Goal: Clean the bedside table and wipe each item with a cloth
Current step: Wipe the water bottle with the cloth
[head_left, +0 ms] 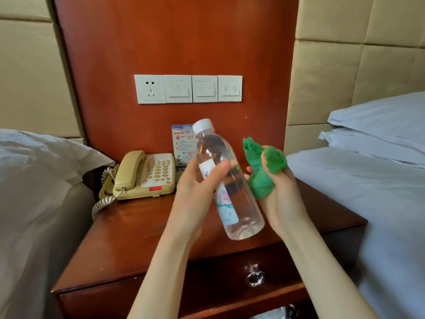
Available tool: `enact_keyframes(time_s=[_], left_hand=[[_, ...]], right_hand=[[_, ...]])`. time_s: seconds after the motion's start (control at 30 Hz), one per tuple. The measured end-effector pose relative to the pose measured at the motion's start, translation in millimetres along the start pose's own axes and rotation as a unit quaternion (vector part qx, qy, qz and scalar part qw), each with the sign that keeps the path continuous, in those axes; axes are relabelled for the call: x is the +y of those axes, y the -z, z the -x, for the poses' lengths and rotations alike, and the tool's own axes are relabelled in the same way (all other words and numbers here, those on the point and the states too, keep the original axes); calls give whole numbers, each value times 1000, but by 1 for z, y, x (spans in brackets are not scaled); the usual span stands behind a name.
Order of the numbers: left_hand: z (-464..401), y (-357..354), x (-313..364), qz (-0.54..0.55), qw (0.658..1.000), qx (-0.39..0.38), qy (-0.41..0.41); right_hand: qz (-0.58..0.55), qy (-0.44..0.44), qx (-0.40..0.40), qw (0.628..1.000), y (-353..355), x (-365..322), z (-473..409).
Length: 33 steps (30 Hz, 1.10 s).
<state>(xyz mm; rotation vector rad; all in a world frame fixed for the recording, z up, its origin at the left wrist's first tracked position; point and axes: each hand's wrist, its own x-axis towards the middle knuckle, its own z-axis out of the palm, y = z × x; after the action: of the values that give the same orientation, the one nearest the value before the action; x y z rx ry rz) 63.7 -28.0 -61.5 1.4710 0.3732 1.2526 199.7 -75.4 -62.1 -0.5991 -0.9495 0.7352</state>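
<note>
While your left hand [197,185] grips the water bottle [226,180] about its middle, thumb across the near face and the other fingers hidden behind it, the bottle is carried in the air above the tabletop [138,229] and touches nothing else. Its long axis is tilted: the white cap [203,125] points up and away from you, leaning to the left, and the base comes down toward you, to the right. Just to the right of the bottle, your right hand [279,194] holds the green cloth [264,166], bunched, with the fingers curled round it and one end of the cloth standing free above them. Whether the cloth touches the bottle's wall cannot be told; at most a narrow gap parts them. The coming wipe turns on this relation: the bottle lies to the left of the cloth hand, its right flank open along the lower half, so a stroke along the long axis, from cap to base, seems the natural move, with the right hand much the nearer for it. Left of the bottle and behind it, a beige telephone [147,174] rests on the tabletop, its coiled cord hanging over the left edge. Behind the bottle a printed card [182,143] stands against the wooden wall panel [174,42], below a row of switches [188,88]. A bed [368,185] lies to the right of the bottle, another to the left.
</note>
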Motion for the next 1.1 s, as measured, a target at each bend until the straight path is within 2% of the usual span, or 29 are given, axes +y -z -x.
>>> enact_keyframes(time_s=[0.1, 0.17, 0.23, 0.3, 0.37, 0.47, 0.57, 0.67, 0.73, 0.8, 0.97, 1.1], left_hand=[[0, -14, 0, 30, 999, 2, 12], [-1, -14, -1, 99, 993, 30, 50], [-2, -7, -2, 258, 958, 43, 122], [-5, 4, -8, 355, 920, 64, 152], [-7, 10, -14, 360, 917, 81, 149], [-2, 3, -17, 352, 925, 41, 140], [4, -17, -8, 400, 903, -32, 153], [-1, -28, -3, 325, 931, -17, 165], [-1, -29, -8, 353, 922, -26, 156], [4, -26, -11, 387, 913, -12, 126], [-7, -5, -10, 376, 920, 101, 33], [-11, 8, -15, 350, 924, 156, 16]], right_hand=[[13, -13, -139, 990, -7, 4, 12], [84, 14, -166, 982, -11, 4, 19], [192, 49, -194, 961, -17, 3, 24], [290, 80, -237, 924, -24, 4, 28], [338, 87, -251, 903, -33, 5, 31], [357, 90, -216, 904, -41, 2, 25], [329, 95, -158, 926, -36, -8, 12], [261, 81, -115, 955, -28, -14, 3], [256, 73, -116, 957, -25, -12, 3], [274, 64, -142, 949, -25, -10, 6], [304, 28, -201, 931, -21, -10, 20], [301, -8, -219, 928, -19, -5, 25]])
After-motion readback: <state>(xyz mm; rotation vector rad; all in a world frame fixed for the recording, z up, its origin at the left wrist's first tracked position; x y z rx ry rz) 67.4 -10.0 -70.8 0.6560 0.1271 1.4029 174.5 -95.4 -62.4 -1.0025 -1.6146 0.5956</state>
